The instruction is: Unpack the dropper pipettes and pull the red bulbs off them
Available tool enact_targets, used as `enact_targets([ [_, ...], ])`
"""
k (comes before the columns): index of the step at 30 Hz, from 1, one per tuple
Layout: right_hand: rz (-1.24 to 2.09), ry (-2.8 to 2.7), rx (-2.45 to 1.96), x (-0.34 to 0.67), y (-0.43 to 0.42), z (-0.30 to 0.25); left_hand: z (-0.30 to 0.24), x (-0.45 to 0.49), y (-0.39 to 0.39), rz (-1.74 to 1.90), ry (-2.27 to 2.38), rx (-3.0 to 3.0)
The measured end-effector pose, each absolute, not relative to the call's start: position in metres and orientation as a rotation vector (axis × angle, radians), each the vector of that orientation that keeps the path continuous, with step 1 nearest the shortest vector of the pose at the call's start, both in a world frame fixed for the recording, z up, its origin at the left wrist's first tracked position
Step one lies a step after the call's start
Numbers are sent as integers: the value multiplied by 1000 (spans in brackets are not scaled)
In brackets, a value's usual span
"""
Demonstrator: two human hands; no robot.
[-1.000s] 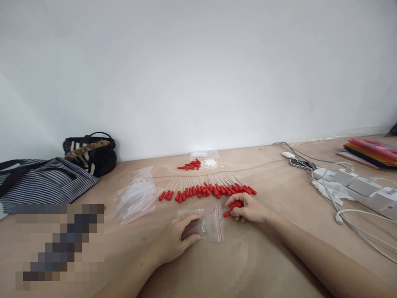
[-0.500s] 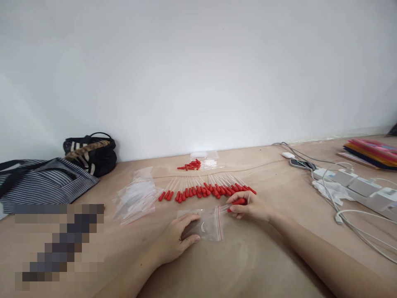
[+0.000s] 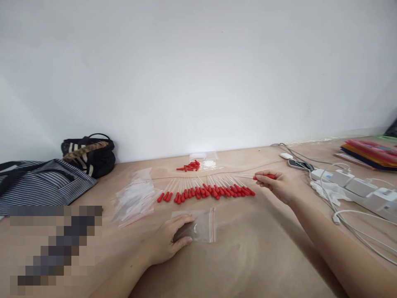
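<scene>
My left hand (image 3: 170,238) lies over the left part of a clear zip-lock bag (image 3: 203,231), holding it on the table with thumb and fingers on either side. The bag's red-striped mouth faces right. To the right of the dropper row, my right hand (image 3: 277,187) pinches a dropper by its red bulb (image 3: 266,176), the thin clear stem pointing left. Whether more than one dropper is in those fingers, I cannot tell. Several red-bulbed droppers (image 3: 204,192) lie side by side behind the bag, stems toward the wall.
A stack of clear zip-lock bags (image 3: 136,198) lies left of the droppers. Loose red bulbs (image 3: 190,166) sit near the wall by a clear packet (image 3: 211,161). Left are a striped bag (image 3: 46,182) and a black bag (image 3: 99,157); right, a power strip (image 3: 366,188) with cables and colored folders (image 3: 369,153).
My right hand has moved from the bag's mouth up and right, taking the dropper away from the bag. My left hand and the bag have shifted slightly left.
</scene>
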State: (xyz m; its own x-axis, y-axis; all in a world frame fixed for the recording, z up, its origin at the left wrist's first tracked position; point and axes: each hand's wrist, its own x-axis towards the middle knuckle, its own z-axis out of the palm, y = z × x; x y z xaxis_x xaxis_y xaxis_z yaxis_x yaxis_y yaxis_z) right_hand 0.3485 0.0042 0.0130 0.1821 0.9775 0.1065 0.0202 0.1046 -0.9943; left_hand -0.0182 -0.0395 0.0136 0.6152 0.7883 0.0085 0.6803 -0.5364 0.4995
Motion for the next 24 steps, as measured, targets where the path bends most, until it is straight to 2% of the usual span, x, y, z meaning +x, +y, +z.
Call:
enact_targets([
  [3, 712, -1023, -1370, 347, 15, -6, 16, -17, -39, 364, 1126, 2433],
  [7, 465, -1101, -1600, 338, 25, -31, 15, -15, -41, 588, 1477, 2325],
  [11, 380, -1202, -1684, 336, 28, -40, 9, -16, -45, 552, 1718, 2161],
  [24, 245, -1313, -1737, 335, 30, -39, 15, -35, -37, 493, 1704, 2054],
])
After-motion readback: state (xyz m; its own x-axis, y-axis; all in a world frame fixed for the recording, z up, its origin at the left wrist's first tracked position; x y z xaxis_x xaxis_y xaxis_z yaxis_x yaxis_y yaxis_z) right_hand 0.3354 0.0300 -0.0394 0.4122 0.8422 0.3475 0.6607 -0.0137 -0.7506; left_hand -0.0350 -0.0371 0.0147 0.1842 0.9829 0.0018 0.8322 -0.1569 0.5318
